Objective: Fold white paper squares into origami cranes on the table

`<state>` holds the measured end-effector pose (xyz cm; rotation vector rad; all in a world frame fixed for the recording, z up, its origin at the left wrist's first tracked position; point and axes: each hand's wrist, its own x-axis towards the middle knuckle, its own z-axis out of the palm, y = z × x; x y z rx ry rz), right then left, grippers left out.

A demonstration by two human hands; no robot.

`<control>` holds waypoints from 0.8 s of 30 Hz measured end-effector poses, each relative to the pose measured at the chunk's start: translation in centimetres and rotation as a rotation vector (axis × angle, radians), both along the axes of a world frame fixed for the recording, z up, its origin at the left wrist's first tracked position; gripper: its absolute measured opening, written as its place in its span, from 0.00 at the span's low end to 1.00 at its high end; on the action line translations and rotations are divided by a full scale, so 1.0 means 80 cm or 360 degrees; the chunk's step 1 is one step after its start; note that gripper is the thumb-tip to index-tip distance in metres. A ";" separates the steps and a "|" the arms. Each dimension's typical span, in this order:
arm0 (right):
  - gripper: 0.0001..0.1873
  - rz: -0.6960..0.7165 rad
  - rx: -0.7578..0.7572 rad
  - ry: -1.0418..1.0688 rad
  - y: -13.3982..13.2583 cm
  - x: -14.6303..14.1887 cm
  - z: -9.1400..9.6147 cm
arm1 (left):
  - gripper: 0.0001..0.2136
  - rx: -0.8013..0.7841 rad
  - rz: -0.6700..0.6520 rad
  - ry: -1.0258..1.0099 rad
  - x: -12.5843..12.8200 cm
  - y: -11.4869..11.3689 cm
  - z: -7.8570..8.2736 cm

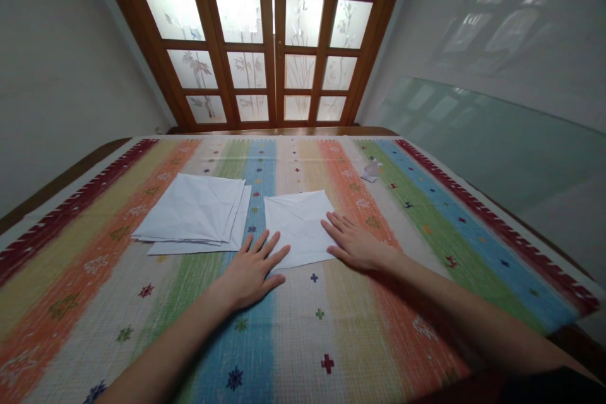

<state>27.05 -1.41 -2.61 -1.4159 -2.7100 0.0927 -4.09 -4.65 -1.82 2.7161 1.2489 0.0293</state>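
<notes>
As left hand [250, 274] and right hand [358, 245] touch one white paper [298, 222], fingers [278, 257] spread, one paper stack [194, 207] lies alongside.

Left fingers [279, 255] spread, right fingers [332, 230] closer together, both palm-down, bare forearms [189, 322] angled inward

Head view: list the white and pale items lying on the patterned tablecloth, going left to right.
Stack of white sheets → white square between the left hand and the right hand → small pale scrap.
</notes>
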 end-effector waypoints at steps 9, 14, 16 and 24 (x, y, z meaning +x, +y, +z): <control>0.34 0.0037 0.0207 -0.0031 0.051 -0.084 0.020 | 0.16 0.0146 -0.0314 -0.0134 0.004 -0.001 0.019; 0.37 0.0207 0.0027 -0.0008 0.069 -0.102 -0.007 | 0.21 0.0191 -0.0390 -0.0226 -0.003 -0.003 -0.003; 0.38 0.0128 0.0030 -0.0004 0.076 -0.090 -0.011 | 0.25 0.0132 -0.0382 -0.0204 -0.011 -0.007 -0.008; 0.45 -0.0144 0.0041 -0.0059 0.092 -0.026 -0.022 | 0.27 0.0072 -0.0323 -0.0099 -0.009 -0.016 0.017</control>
